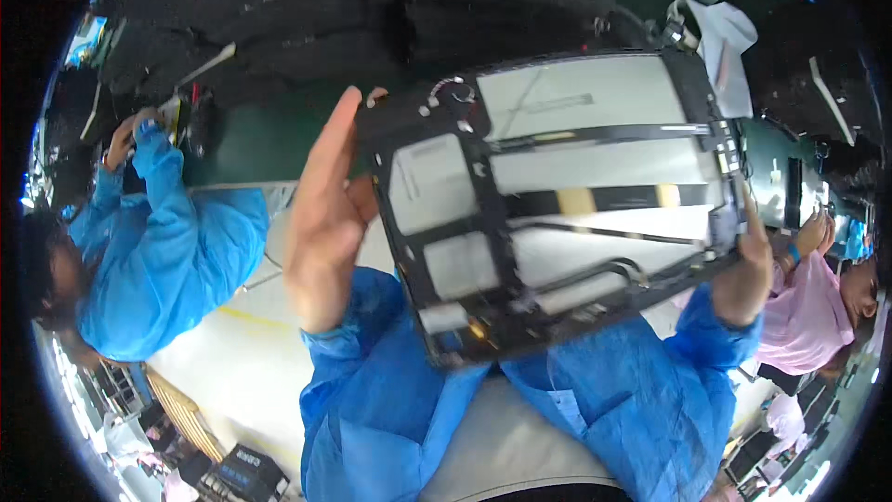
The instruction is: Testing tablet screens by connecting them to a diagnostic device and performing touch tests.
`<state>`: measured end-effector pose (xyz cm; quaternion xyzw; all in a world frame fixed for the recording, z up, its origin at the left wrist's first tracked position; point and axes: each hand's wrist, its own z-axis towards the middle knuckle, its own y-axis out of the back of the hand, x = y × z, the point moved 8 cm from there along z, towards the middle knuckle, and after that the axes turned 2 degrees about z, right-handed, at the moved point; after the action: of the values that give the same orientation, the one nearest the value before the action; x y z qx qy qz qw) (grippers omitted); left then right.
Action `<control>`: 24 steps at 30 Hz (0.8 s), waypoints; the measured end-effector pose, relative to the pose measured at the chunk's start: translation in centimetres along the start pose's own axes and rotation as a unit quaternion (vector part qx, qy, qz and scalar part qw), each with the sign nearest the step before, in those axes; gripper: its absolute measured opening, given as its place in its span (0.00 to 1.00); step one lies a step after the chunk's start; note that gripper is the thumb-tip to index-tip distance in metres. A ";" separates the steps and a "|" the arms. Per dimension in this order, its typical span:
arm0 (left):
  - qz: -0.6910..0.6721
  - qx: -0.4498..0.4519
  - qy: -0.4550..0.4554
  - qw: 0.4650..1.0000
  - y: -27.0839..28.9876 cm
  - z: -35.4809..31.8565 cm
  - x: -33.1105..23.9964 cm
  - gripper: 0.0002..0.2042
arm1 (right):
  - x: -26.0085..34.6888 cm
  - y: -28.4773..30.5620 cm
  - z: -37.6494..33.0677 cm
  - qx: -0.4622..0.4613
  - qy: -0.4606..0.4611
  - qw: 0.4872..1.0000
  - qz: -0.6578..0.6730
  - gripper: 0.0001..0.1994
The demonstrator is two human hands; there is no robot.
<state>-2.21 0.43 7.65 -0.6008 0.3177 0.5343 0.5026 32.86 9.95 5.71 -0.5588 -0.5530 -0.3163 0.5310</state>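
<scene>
An opened tablet point(506, 251) is raised and tilted in front of my chest, its inner side toward me. Inside its black frame lie several pale, flat battery-like panels, crossed by dark ribbon cables with two tan patches. My left hand point(327, 223) grips the left edge, the fingers pointing up along the side and the thumb against the rim. At the lower right edge, my right hand point(746, 270) holds the other side, with most of its fingers hidden behind the device. Small coloured wires show near the upper left corner. Blur hides finer parts.
Beyond the tablet stretches a dark workbench point(269, 144) with a green surface. A white cloth or bag point(728, 46) hangs at the upper right. A person in blue point(177, 260) works on the left, another in pink point(808, 321) on the right. A dark box point(249, 472) stands lower left.
</scene>
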 end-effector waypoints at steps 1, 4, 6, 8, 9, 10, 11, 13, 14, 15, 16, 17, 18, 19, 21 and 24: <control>0.009 -0.021 0.049 0.999 0.9 0.0 1.5 0.33 | -2.0 -0.5 -0.7 -0.003 -0.020 1.000 0.019 0.45; 0.051 -0.063 0.095 0.992 3.4 1.0 5.2 0.26 | -7.7 -3.0 -0.8 0.068 -0.038 0.994 0.079 0.42; 0.064 -0.047 0.086 0.993 4.3 2.6 7.4 0.23 | -10.2 -3.9 -0.2 0.088 -0.019 0.996 -0.008 0.37; 0.087 -0.047 0.079 0.992 5.0 3.3 9.1 0.23 | -11.3 -4.4 0.2 0.114 -0.001 0.989 -0.094 0.34; 0.121 -0.045 0.070 0.989 5.0 3.7 9.7 0.26 | -11.6 -4.5 0.5 0.121 0.003 0.982 -0.143 0.32; 0.150 -0.045 0.044 0.987 4.9 4.1 9.9 0.31 | -11.7 -4.9 0.7 0.142 0.006 0.970 -0.196 0.31; 0.138 -0.047 0.053 0.988 4.7 4.5 10.5 0.34 | -10.9 -4.9 1.1 0.117 0.053 0.935 -0.330 0.32; 0.232 -0.026 0.035 0.972 3.5 4.9 10.4 0.35 | -9.2 -5.6 1.7 0.086 0.136 0.853 -0.496 0.32; 0.326 -0.025 0.005 0.945 2.9 4.9 9.7 0.35 | -8.4 -5.5 2.1 0.064 0.140 0.852 -0.500 0.32; 0.348 -0.043 -0.034 0.936 2.3 5.0 8.7 0.33 | -8.8 -5.0 2.7 0.066 0.066 0.820 -0.565 0.30; 0.334 -0.028 -0.067 0.940 1.3 4.9 8.0 0.33 | -9.2 -4.4 3.1 0.068 -0.007 0.779 -0.623 0.27; 0.504 0.009 -0.153 0.850 -0.6 4.5 6.6 0.30 | -8.6 -4.6 3.5 0.063 -0.005 0.788 -0.613 0.24; 0.633 0.026 -0.246 0.733 -2.5 3.9 5.5 0.27 | -8.6 -4.5 3.8 0.048 -0.039 0.785 -0.616 0.24; 0.646 0.097 -0.229 0.721 -3.8 3.9 6.3 0.24 | -7.2 -5.8 4.2 0.042 0.060 0.803 -0.592 0.24; 0.667 0.227 -0.238 0.668 -6.5 3.4 8.2 0.24 | -6.3 -8.2 4.4 0.066 0.170 0.809 -0.559 0.25; 0.670 0.298 -0.309 0.605 -8.7 2.8 9.4 0.21 | -7.1 -11.7 4.6 0.144 0.269 0.764 -0.569 0.26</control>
<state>6.98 7.10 1.17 0.1641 0.5987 0.7516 0.2231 19.35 10.21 0.83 0.0494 -0.6432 -0.6145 0.4542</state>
